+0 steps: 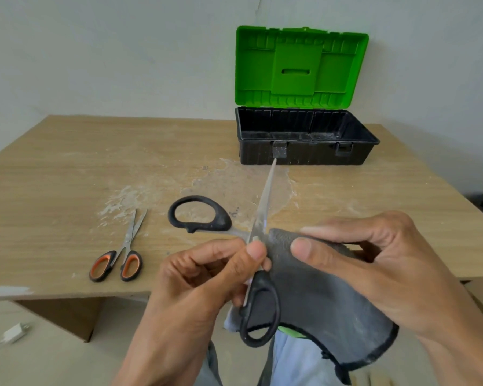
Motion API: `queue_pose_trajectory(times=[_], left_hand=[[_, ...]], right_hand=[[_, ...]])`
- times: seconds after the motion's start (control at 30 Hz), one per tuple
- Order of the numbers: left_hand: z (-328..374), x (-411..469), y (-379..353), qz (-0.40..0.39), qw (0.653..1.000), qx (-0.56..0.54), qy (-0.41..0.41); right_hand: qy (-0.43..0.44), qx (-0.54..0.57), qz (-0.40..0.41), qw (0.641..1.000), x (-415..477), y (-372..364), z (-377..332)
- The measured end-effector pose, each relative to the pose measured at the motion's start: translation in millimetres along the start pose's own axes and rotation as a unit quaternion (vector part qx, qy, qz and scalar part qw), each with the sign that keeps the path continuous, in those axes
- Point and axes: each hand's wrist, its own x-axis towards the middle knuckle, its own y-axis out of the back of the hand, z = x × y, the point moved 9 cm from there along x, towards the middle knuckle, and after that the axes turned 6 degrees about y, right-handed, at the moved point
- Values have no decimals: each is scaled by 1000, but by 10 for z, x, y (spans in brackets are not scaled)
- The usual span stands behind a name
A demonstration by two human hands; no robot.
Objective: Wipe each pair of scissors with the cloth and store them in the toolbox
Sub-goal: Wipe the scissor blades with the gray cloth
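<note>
Left hand [207,274] is pinching the big black scissors [262,201] right at the pivot, blades splayed wide, one tip aimed toward the toolbox [304,151]. Right hand [374,263] grips the dark grey cloth [318,296] just beside the blade. Orange-handled scissors [120,257] lie on the counter [67,168], well off left. The toolbox sits at the back, green lid [299,68] up, with a smeary white patch [243,185] in front of it. There's a white plug [14,332] on the floor

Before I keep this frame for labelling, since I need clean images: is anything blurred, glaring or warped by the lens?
Head view: soft, even light, no hard shadows; wide-angle warp bows the table edges and enlarges the left hand and right hand; the black scissors blade shows a mild sheen, no blown glare; toolbox and orange scissors are reasonably sharp.
</note>
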Motion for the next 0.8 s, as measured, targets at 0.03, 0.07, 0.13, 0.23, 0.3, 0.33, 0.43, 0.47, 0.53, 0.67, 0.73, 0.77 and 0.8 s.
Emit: queue_pose_trajectory(times=[0.03, 0.07, 0.13, 0.23, 0.3, 0.33, 0.43, 0.47, 0.53, 0.67, 0.73, 0.77, 0.8], left_hand=[[13, -1, 3, 0, 1000, 6, -5], [26, -4, 17, 1, 1000, 10, -10], [60, -11, 43, 2, 1000, 13, -19], [110, -19, 14, -4, 998, 45, -45], [125, -29, -26, -8, 996, 68, -62], [122, -34, -28, -6, 995, 70, -65], [92, -47, 20, 3, 997, 61, -54], [73, -50, 57, 10, 998, 48, -43], [17, -45, 156, 20, 1000, -4, -6], [-72, -31, 206, 4, 993, -93, 71], [-102, -21, 176, -7, 988, -121, 92], [-115, -13, 153, -13, 987, -128, 99], [-120, -9, 134, -17, 986, -132, 104]], right_hand=[[-4, 8, 4, 1000, -8, 26, -1], [-8, 16, 12, 1000, -15, 61, 2], [-13, 25, 32, 999, -32, 136, 18], [-12, 7, 25, 1000, -14, 89, -17], [-4, -20, 0, 1000, 10, -11, -62], [-8, -24, -10, 1000, 23, -52, -72], [-37, -6, -49, 998, 42, -103, -43], [-45, 1, -60, 997, 38, -96, -22], [-56, 13, -56, 997, 27, -29, 15], [-70, 31, -32, 997, -26, 123, 63], [-74, 51, -23, 996, -48, 165, 76], [-74, 62, -17, 995, -55, 183, 78], [-71, 69, -10, 995, -59, 200, 73]])
